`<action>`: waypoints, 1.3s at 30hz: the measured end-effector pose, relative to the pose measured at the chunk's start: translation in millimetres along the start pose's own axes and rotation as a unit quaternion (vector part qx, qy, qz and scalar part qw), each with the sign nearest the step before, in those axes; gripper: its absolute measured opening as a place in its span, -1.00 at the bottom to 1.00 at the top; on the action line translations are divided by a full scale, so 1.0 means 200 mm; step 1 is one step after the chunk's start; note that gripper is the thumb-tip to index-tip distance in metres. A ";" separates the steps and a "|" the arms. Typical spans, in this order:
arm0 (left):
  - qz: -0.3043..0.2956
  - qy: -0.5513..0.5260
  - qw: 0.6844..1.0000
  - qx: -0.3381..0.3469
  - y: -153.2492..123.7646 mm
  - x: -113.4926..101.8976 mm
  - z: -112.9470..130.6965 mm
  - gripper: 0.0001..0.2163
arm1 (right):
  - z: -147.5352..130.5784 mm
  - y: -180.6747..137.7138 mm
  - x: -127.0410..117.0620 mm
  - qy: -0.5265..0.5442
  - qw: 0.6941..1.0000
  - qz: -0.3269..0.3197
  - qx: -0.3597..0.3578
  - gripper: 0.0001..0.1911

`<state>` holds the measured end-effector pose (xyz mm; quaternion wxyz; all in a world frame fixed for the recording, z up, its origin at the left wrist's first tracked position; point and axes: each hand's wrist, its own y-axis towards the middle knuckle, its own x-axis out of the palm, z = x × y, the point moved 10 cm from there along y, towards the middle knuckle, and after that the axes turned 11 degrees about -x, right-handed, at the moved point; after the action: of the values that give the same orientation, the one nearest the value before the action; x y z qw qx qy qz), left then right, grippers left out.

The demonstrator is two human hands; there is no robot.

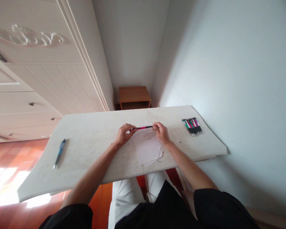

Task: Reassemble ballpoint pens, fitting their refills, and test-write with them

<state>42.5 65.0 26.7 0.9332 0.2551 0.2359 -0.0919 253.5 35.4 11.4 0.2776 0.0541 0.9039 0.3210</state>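
Observation:
A pink and black pen (143, 128) is held level between my two hands, just above the top edge of some paper sheets. My left hand (124, 133) pinches its left end, and my right hand (161, 132) pinches the right end. Fingers cover both tips of the pen. Under and in front of it lie the white paper sheets (147, 148), slightly fanned, with scribbled marks near the top.
On the right of the white table (90, 143) several pens (192, 126) in green, pink and purple lie side by side. A blue pen (59, 154) lies far left. Beyond the table stand a small wooden stand (134, 94) and a white cabinet (50, 79); a wall rises at right.

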 end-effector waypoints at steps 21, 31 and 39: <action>-0.024 0.011 0.999 -0.020 0.01 0.03 -0.03 -0.80 | -0.05 0.01 0.01 -0.053 0.998 -0.017 -0.042 -0.82; -0.014 0.016 1.000 0.018 0.00 0.02 0.01 -0.83 | -0.03 0.02 0.01 -0.043 0.999 -0.018 -0.016 -0.84; -0.016 -0.038 0.998 -0.045 0.01 0.00 -0.03 -0.74 | 0.05 0.00 0.00 -0.007 0.999 0.004 0.040 -0.74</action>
<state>41.4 68.5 22.9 0.9504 0.2051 0.2086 -0.1059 259.1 40.0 4.6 0.2804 0.0713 0.9137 0.2852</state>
